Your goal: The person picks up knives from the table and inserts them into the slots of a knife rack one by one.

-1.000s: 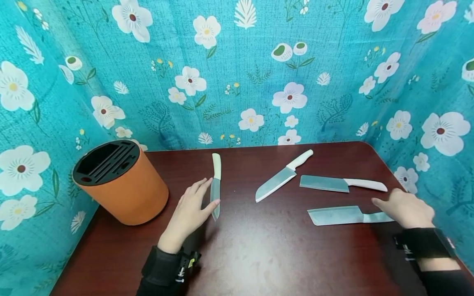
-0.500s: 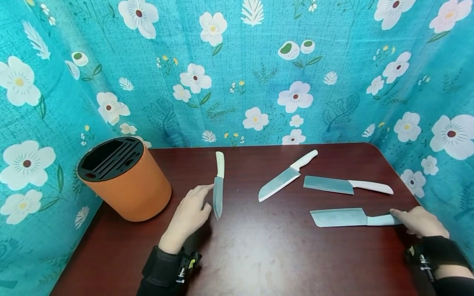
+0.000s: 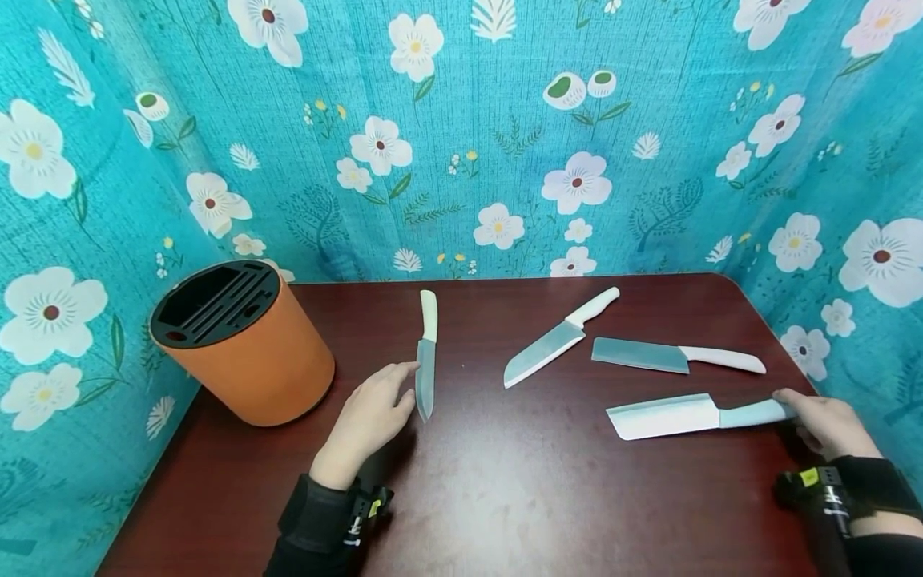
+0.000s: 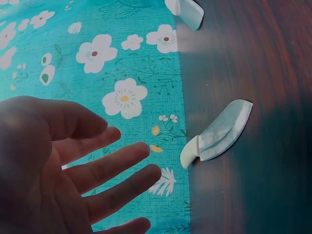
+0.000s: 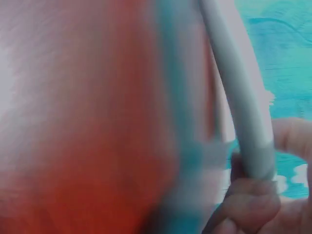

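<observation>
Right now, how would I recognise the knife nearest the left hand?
On the dark table, find the orange knife block. To its right, beside the left hand, lies the knife, handle pointing away. Its slim, pointed blade sets it apart from the three broader knives.

Looking forward and down from above, the head view shares its upper-frame turquoise flower-printed fabric curtain (image 3: 461, 112) with both closer wrist views.

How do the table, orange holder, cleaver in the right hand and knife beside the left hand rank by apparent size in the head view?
Largest to smallest:
1. Table
2. Orange holder
3. Cleaver in the right hand
4. Knife beside the left hand
</observation>
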